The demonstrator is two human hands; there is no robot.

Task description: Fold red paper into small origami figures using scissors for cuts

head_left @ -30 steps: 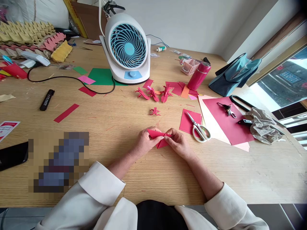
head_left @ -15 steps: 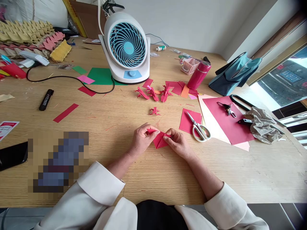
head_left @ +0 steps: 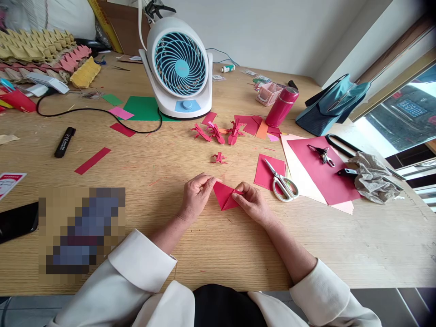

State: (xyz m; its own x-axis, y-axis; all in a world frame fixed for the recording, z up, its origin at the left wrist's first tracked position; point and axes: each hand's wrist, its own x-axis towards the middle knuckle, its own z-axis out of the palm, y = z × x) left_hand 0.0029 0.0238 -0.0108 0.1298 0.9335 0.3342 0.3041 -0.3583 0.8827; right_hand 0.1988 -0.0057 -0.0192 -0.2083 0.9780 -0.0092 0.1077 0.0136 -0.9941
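Note:
A small folded piece of red paper (head_left: 223, 196) is held just over the table between my two hands. My left hand (head_left: 197, 195) pinches its upper left corner between thumb and fingers. On the other side, my right hand (head_left: 251, 200) grips the right part, thumb on top, hiding that edge. A crease runs down the paper to its lower point. Beyond my hands sits a small red origami figure (head_left: 219, 158). Several larger ones, among them a red folded figure (head_left: 235, 131), stand in a row behind it.
White-handled scissors (head_left: 285, 187) lie partly on red paper squares (head_left: 264, 170) to the right. A fan (head_left: 182, 68) stands at the back, a red flask (head_left: 282, 106) and a teal bag (head_left: 332, 106) right of it. A black marker (head_left: 65, 142) lies at left.
My left hand has shifted slightly left toward the paper's corner, uncovering more of the red paper. My right hand keeps its grip in nearly the same place.

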